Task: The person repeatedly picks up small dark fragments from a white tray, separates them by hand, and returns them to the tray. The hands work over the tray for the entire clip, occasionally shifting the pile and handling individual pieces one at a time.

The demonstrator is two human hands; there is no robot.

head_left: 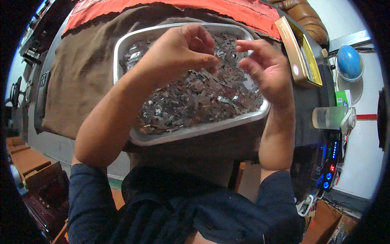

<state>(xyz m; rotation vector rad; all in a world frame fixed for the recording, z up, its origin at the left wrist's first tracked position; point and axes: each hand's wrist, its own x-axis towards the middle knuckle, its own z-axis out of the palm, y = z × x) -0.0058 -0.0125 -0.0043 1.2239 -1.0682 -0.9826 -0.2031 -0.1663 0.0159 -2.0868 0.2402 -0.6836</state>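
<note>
A large metal tray (191,132) with rounded corners lies in front of me, spread with a heap of small dark grey-brown flakes (203,91) and a few shiny silvery bits (224,99). Over the tray's middle, my left hand (185,51) has its fingers curled and thumb drawn in; whatever its fingertips pinch, if anything, is too small to make out. Just to the right, my right hand (266,67) hovers above the tray's right side. Its thumb and fingers are bent but apart, with nothing visible between them. The two hands do not touch.
Brown cloth (77,77) covers the table, with red cloth (109,10) along the far side. At the right stand a long gold box (291,49), a blue rounded object (348,59) in a pale bowl, a clear plastic jug (324,118) and a panel with lit lights (331,166).
</note>
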